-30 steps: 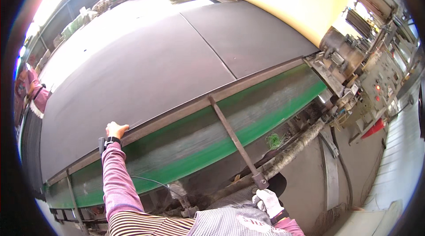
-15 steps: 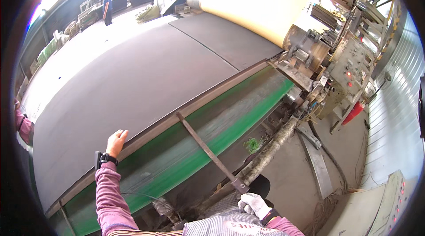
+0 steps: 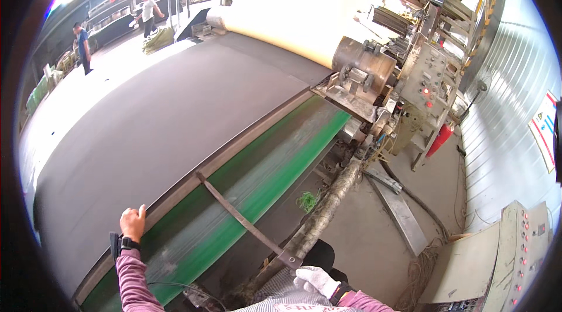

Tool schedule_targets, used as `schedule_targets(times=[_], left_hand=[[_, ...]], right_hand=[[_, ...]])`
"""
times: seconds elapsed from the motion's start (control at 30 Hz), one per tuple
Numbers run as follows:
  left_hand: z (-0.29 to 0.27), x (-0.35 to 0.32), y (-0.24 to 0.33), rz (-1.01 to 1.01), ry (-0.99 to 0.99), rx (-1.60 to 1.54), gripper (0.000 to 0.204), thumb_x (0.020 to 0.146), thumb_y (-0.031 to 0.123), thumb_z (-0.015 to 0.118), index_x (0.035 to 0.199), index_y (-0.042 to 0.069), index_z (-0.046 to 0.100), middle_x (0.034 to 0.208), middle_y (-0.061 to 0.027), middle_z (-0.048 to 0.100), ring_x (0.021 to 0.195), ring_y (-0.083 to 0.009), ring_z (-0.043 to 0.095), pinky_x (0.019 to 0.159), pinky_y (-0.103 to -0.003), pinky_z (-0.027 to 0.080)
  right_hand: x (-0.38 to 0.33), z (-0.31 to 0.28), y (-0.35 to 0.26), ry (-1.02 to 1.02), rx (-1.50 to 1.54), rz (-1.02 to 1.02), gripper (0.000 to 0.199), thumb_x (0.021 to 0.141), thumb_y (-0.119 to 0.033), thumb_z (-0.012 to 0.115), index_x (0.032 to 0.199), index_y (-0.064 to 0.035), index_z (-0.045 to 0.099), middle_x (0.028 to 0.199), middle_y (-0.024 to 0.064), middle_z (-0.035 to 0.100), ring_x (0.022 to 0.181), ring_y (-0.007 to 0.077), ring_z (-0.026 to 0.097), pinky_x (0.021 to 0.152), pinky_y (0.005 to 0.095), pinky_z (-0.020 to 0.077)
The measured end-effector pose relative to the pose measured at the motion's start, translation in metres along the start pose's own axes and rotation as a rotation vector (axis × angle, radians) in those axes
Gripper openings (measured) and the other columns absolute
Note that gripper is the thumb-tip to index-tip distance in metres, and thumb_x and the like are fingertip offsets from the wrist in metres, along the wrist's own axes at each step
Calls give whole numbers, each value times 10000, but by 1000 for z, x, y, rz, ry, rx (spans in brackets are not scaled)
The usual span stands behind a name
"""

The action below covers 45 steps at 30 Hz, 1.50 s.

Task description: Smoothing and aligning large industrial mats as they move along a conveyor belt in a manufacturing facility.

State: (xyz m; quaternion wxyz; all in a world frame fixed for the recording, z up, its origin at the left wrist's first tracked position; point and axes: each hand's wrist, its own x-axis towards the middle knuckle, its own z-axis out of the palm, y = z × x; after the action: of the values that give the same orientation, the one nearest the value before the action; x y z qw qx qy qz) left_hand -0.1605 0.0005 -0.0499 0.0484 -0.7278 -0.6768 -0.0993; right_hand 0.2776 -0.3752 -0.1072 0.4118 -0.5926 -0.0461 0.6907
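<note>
Along the dark sheet (image 3: 170, 118), its length running ahead-right, your left hand (image 3: 133, 224) is nearer, half-open, empty; your right hand (image 3: 316, 280) curls, hold unclear.

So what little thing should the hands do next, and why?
Maybe lay the bare left hand flatter on the dark sheet, since it's right at the near edge, while the gloved right hand is down by the end of the metal bar.

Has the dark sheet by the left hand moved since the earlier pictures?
Yes: judged against the metal bar, the front edge of the dark sheet has shifted away, toward the yellow sheet.
</note>
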Motion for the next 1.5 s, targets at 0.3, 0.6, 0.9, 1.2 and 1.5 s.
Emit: schedule_targets(times=[0.3,0.6,0.9,1.2,1.5], left_hand=[[11,65,172,170,-28,-19,718,890,597,419,731,-44,700,764,-243,666,805,-361,668,758,-435,518],[12,95,193,724,-166,-392,532,943,449,436,1150,-14,599,1101,-236,638,1002,-382,621,853,-426,500],[-42,-22,-49,-439,-161,-354,547,820,589,606,867,66,756,911,-126,718,915,-266,686,899,-362,512],[-54,-5,41,-121,-245,-191,588,848,647,505,924,121,755,1016,-117,691,1011,-295,631,920,-382,480],[21,-7,-44,265,197,197,277,893,158,512,1158,151,592,805,-81,666,735,-249,670,613,-414,563]], right_hand=[[-14,2,-16,17,-18,19,197,901,-244,623,1000,-75,651,806,24,674,539,47,528,450,173,391],[-9,13,-12,-97,-155,-49,194,910,-260,571,908,-73,622,750,47,646,469,64,445,399,213,314],[1,4,10,58,-159,-164,227,926,-281,531,773,-127,596,634,-11,583,423,58,404,366,206,285],[0,12,4,101,-213,-121,252,920,-305,527,746,-134,592,608,-22,569,401,53,381,353,209,266],[-3,7,9,138,-62,-138,216,922,-266,526,753,-142,579,615,-27,560,391,40,355,342,202,236]])
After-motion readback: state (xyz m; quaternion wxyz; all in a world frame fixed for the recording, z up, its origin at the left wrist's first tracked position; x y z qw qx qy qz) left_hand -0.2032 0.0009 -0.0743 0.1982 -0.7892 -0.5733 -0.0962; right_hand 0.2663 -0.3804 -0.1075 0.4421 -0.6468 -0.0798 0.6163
